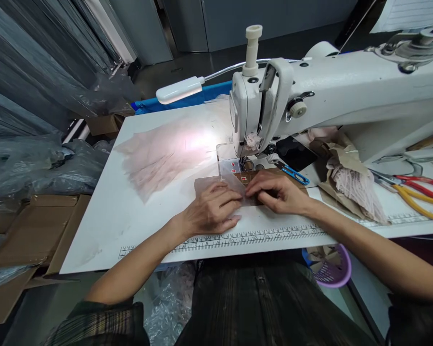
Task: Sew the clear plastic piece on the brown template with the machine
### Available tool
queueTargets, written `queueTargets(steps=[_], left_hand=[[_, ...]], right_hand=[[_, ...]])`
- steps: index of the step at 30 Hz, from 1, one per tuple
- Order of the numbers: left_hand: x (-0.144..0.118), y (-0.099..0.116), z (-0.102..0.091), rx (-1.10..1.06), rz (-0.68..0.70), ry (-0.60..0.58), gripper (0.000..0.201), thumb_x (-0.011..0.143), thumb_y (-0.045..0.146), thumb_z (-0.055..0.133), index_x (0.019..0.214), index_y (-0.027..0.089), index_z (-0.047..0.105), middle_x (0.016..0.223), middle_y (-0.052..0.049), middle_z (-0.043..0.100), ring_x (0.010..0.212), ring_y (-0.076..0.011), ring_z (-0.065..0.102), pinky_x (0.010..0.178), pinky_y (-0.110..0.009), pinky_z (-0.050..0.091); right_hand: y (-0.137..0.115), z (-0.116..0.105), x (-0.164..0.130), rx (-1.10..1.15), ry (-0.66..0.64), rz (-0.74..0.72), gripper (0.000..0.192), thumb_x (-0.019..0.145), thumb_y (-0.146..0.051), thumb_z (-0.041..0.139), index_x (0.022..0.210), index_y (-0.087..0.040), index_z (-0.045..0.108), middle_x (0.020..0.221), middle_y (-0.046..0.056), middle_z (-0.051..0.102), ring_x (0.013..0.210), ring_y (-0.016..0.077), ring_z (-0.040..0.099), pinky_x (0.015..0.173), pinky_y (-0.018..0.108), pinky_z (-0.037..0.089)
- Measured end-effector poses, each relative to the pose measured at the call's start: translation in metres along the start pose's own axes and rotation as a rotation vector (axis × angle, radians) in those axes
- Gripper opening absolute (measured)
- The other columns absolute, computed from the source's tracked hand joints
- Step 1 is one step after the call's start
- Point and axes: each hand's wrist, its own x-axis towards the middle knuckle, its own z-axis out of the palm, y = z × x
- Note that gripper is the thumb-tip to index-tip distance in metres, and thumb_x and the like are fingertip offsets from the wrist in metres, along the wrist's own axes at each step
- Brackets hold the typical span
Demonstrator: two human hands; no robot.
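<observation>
Two hands flat on sheer fabric piece [205,185] before sewing machine [310,96]: left hand [211,211] spread, right hand [276,192] pinching its edge. Probably light, limp, slippery; best pinched at edges.

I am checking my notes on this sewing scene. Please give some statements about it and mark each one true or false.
1. Both hands, left hand and right hand, rest on the brown fabric piece. True.
2. The lamp is switched off. False: it lights the sheer pink fabric.
3. The blue thread snips lie beside the right hand. True.
4. The right hand holds the red and yellow scissors. False: they lie on the table, untouched.
</observation>
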Motion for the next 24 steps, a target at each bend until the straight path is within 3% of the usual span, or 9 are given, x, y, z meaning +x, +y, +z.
queueTargets(steps=[4,7,14,18,24], left_hand=[[-0.001,0.005,0.007,-0.058,0.017,0.004,0.018,0.095,0.015,0.048,0.092,0.01,0.066,0.104,-0.011,0.072,0.095,-0.0176,0.068,0.092,-0.037,0.056],[-0.004,0.001,0.008,-0.089,0.003,-0.01,0.019,0.095,0.017,0.048,0.09,0.01,0.065,0.103,-0.012,0.072,0.093,-0.0185,0.069,0.087,-0.036,0.058],[-0.006,-0.016,0.005,-0.142,0.015,0.034,0.009,0.091,0.019,0.059,0.096,0.015,0.066,0.099,-0.005,0.074,0.09,-0.0152,0.07,0.09,-0.038,0.058],[-0.003,-0.011,0.006,-0.09,-0.033,0.074,0.004,0.088,0.017,0.062,0.089,0.016,0.066,0.1,-0.004,0.074,0.087,-0.0143,0.07,0.092,-0.039,0.057],[0.001,0.002,0.006,-0.032,-0.029,0.07,0.007,0.088,0.014,0.06,0.088,0.011,0.066,0.099,-0.01,0.073,0.088,-0.0183,0.069,0.089,-0.041,0.058]], right_hand=[[0.018,-0.001,0.012,-0.274,-0.102,-0.02,0.034,0.084,-0.011,0.049,0.112,-0.018,0.067,0.115,0.009,0.067,0.111,0.0255,0.058,0.099,0.048,0.046],[0.028,0.006,0.013,-0.333,-0.111,-0.014,0.033,0.084,-0.012,0.05,0.111,-0.019,0.067,0.114,0.009,0.067,0.113,0.0278,0.056,0.103,0.055,0.041],[0.031,0.01,0.007,-0.243,-0.031,0.031,0.031,0.087,-0.011,0.047,0.11,-0.016,0.067,0.112,0.01,0.066,0.11,0.0251,0.057,0.102,0.05,0.042],[0.028,0.01,0.006,-0.313,-0.03,0.054,0.031,0.086,-0.013,0.049,0.11,-0.016,0.068,0.111,0.012,0.063,0.107,0.0275,0.055,0.096,0.049,0.046],[0.026,0.01,0.004,-0.33,-0.046,0.065,0.032,0.087,-0.013,0.049,0.112,-0.017,0.068,0.11,0.012,0.061,0.108,0.0283,0.052,0.097,0.049,0.045]])
